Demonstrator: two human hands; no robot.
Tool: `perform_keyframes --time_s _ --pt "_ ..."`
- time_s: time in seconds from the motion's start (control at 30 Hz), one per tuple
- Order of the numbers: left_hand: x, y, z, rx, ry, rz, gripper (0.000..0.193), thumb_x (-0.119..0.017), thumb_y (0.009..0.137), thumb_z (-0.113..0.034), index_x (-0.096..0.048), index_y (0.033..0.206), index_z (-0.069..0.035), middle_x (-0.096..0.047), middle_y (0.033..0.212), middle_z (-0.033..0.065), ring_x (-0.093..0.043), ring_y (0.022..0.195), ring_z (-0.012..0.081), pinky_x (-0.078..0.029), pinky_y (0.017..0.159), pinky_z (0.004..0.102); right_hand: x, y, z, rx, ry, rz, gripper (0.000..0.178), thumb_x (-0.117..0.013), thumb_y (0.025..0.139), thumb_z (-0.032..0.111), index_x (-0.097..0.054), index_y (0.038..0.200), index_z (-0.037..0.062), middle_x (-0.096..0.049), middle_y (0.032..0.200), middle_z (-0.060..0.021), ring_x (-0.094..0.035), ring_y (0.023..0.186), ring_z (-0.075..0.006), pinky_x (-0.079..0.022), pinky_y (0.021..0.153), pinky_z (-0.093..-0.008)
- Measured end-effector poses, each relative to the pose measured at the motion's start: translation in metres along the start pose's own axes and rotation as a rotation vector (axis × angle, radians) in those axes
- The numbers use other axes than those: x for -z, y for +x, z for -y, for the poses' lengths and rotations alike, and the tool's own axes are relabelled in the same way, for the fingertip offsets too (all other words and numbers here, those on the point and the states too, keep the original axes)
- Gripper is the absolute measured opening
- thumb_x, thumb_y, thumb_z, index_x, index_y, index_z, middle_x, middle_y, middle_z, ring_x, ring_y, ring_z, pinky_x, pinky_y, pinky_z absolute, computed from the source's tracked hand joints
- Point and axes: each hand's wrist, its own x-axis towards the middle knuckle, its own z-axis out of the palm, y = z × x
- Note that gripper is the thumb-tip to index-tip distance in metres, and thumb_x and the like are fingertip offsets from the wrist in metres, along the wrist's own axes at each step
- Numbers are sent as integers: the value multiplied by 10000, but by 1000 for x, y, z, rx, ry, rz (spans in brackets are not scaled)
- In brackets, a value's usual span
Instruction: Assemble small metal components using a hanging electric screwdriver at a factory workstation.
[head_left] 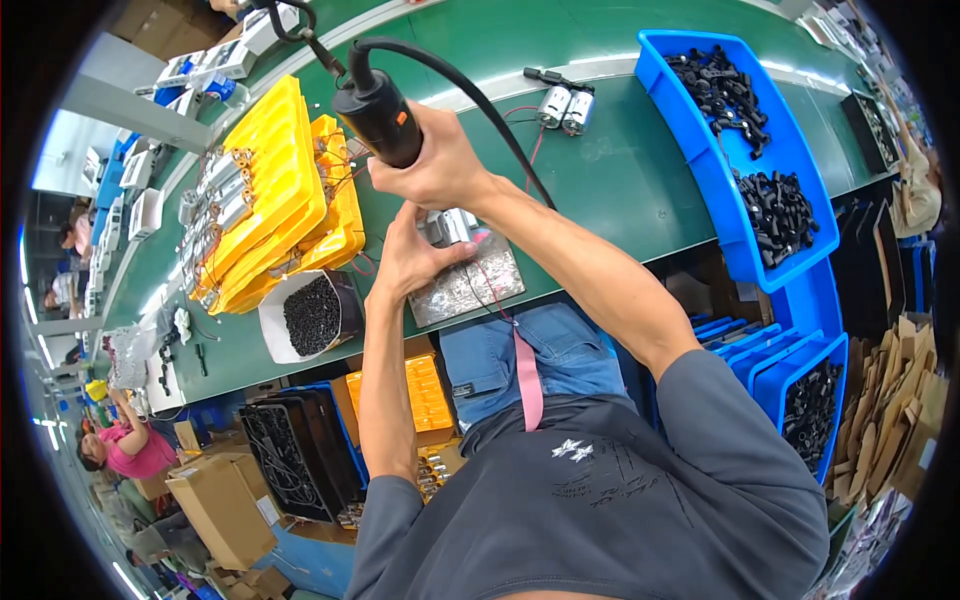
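My right hand [440,165] is wrapped around a black electric screwdriver [374,112], which hangs from above with a thick black cord curving off its top. Directly below it, my left hand [408,258] grips a small silver motor [452,226] on a shiny metal plate [468,295] at the bench's near edge. The screwdriver's tip is hidden behind my right hand. Thin wires trail from the motor over the plate toward my lap. Close by on the left, a white box [270,325] holds small black screws.
Stacked yellow trays [285,170] with silver motors stand on the left of the green bench [610,190]. Two motors [563,108] with a black part lie beyond my hands. To the right, a blue bin [735,235] holds black plastic parts. Cardboard boxes [225,505] sit at lower left.
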Motion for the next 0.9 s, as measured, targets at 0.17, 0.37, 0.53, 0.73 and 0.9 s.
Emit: perform_keyframes --time_s 0.17,0.37,0.53,0.73,0.9 --pt "-10 -15 -7 -177 427 -204 783 -813 601 -359 -462 1177 38 -586 997 147 -570 928 302 -450 860 371 34 -11 36 7 -5 -159 305 -687 700 51 -586 981 -9 -522 649 35 -481 557 -47 -399 514 -217" --pt "-18 3 -49 200 949 -197 775 -739 642 -517 -458 1116 28 -562 1007 215 -561 898 391 -495 767 407 126 -53 98 -107 -45 -320 392 -648 700 -49 -540 1076 -51 -570 658 -31 -527 547 -75 -424 514 -206" --pt "-15 20 -50 336 958 153 717 -731 669 -458 -423 1070 50 -576 933 255 -595 838 414 -519 714 416 159 -65 117 -116 -174 -309 398 -643 700 -51 -527 1081 -56 -570 646 -38 -527 541 -76 -419 503 -205" --pt "-12 32 -11 238 674 272 719 -741 673 -355 -353 1097 78 -614 834 234 -636 708 364 -533 697 391 160 -65 111 -140 -35 -244 427 -642 689 -64 -510 1095 -59 -570 645 -41 -518 535 -70 -408 489 -206" --pt "12 51 -38 538 195 537 655 -715 709 -241 -338 1128 93 -593 761 149 -619 592 215 -511 505 342 162 -80 111 -116 -99 -173 437 -649 681 -69 -507 1094 -60 -573 651 -39 -517 543 -64 -405 485 -204"
